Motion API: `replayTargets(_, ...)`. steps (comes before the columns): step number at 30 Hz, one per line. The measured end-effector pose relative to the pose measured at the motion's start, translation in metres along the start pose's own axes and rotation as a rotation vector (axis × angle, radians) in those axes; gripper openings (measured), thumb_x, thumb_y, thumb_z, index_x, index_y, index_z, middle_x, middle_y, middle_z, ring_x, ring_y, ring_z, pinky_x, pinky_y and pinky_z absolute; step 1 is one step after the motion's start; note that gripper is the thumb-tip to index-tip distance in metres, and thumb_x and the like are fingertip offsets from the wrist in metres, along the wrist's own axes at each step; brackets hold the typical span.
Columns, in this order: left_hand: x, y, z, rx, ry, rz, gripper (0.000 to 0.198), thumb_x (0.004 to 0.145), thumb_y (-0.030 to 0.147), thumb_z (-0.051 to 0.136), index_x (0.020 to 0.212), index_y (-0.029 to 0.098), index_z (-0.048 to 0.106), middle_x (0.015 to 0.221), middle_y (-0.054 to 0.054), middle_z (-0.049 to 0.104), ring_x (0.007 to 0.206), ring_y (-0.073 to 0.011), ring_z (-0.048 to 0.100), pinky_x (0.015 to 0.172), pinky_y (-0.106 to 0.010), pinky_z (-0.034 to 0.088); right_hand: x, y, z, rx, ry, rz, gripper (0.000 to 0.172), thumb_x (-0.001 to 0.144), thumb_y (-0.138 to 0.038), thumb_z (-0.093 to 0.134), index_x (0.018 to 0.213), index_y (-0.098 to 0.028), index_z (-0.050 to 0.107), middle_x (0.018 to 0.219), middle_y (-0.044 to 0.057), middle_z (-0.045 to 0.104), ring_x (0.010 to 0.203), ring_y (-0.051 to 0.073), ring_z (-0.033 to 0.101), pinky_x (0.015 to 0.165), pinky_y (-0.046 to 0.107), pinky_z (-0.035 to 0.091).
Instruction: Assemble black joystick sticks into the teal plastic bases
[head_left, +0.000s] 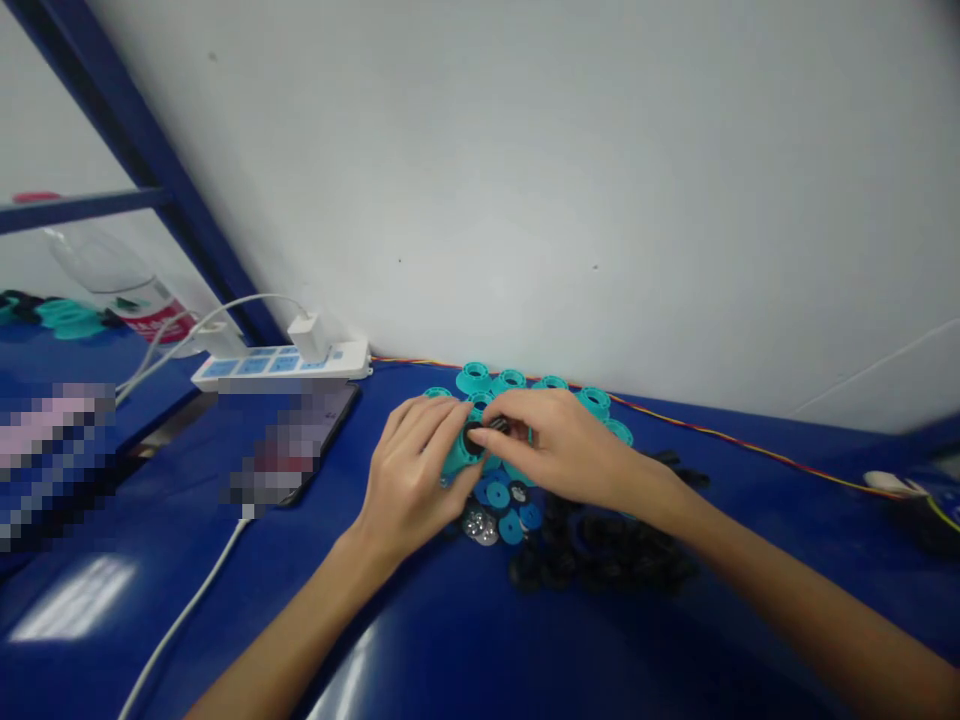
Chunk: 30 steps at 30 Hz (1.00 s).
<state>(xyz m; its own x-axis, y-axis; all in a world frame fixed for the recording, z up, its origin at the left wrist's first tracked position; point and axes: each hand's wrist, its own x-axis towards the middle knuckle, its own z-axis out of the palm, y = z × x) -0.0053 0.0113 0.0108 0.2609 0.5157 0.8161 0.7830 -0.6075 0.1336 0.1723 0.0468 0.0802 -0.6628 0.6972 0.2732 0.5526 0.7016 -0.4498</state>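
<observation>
My left hand (412, 475) is closed around a teal plastic ring-shaped part (455, 458), whose opening looks dark. At that opening, the thumb and fingertips of my right hand (559, 440) pinch a small black part (499, 427); its exact kind is hard to make out. Behind my hands stand several more teal ring parts (474, 376) with flanged tops. Just below my fingers lie several small blue discs (511, 526) and shiny clear or silvery discs (486, 530). A pile of black parts (600, 555) sits under my right forearm, partly hidden by it.
A white power strip (281, 366) with chargers lies along the wall at left, beside a phone (300, 450) with a white cable (196, 590). Thin red and yellow wires (705, 432) run along the wall. A bottle (142, 300) lies tilted behind the blue frame (161, 180).
</observation>
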Motion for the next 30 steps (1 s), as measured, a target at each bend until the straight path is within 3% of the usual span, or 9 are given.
replayTargets(5, 0.001, 0.0, 0.0, 0.018, -0.038, 0.027, 0.032, 0.083, 0.021, 0.063, 0.113, 0.013, 0.06, 0.107, -0.013, 0.07, 0.103, -0.0264, 0.064, 0.092, -0.043, 0.051, -0.002, 0.004, 0.004, 0.054, 0.079, -0.049, 0.009, 0.086, -0.02, 0.064, 0.091, -0.015, 0.069, 0.083, 0.003, 0.068, 0.073, 0.013, 0.059, 0.07, 0.026, 0.044)
replayTargets(9, 0.001, 0.004, -0.001, 0.0, -0.044, 0.037, 0.029, 0.083, 0.02, 0.062, 0.111, 0.013, 0.061, 0.106, -0.012, 0.07, 0.103, -0.0252, 0.064, 0.093, -0.041, 0.05, -0.018, 0.004, 0.009, 0.02, 0.182, -0.127, 0.014, 0.087, -0.015, 0.062, 0.1, -0.016, 0.068, 0.088, 0.004, 0.065, 0.08, 0.014, 0.06, 0.075, 0.027, 0.047)
replayTargets(14, -0.003, 0.01, 0.006, -0.059, -0.141, 0.066, 0.032, 0.082, 0.027, 0.065, 0.111, 0.014, 0.062, 0.108, -0.012, 0.071, 0.101, -0.0255, 0.065, 0.09, -0.041, 0.049, -0.05, 0.0, 0.021, -0.332, 0.222, -0.227, 0.021, 0.093, -0.013, 0.05, 0.104, -0.014, 0.068, 0.096, 0.011, 0.063, 0.084, 0.019, 0.059, 0.07, 0.03, 0.049)
replayTargets(19, 0.001, 0.023, 0.006, -0.112, -0.084, 0.13, 0.033, 0.084, 0.029, 0.063, 0.112, 0.012, 0.062, 0.111, -0.014, 0.07, 0.105, -0.026, 0.064, 0.092, -0.042, 0.049, -0.074, -0.01, 0.025, -0.562, 0.371, -0.298, 0.03, 0.093, -0.007, 0.043, 0.109, -0.013, 0.067, 0.103, 0.014, 0.067, 0.094, 0.022, 0.061, 0.074, 0.031, 0.05)
replayTargets(26, -0.002, 0.022, 0.007, -0.075, -0.077, 0.089, 0.032, 0.083, 0.028, 0.063, 0.111, 0.014, 0.063, 0.105, -0.013, 0.071, 0.099, -0.026, 0.065, 0.091, -0.043, 0.049, -0.074, -0.012, 0.021, -0.465, 0.365, -0.16, 0.024, 0.095, -0.021, 0.051, 0.112, -0.018, 0.067, 0.108, 0.009, 0.069, 0.094, 0.02, 0.064, 0.073, 0.028, 0.05)
replayTargets(30, 0.0, 0.017, -0.001, -0.068, -0.107, 0.093, 0.032, 0.084, 0.027, 0.061, 0.114, 0.014, 0.063, 0.108, -0.013, 0.07, 0.103, -0.027, 0.063, 0.092, -0.044, 0.048, -0.072, -0.014, 0.031, -0.359, 0.447, 0.029, 0.032, 0.095, -0.04, 0.053, 0.109, -0.014, 0.068, 0.09, 0.008, 0.072, 0.069, 0.016, 0.065, 0.063, 0.027, 0.047)
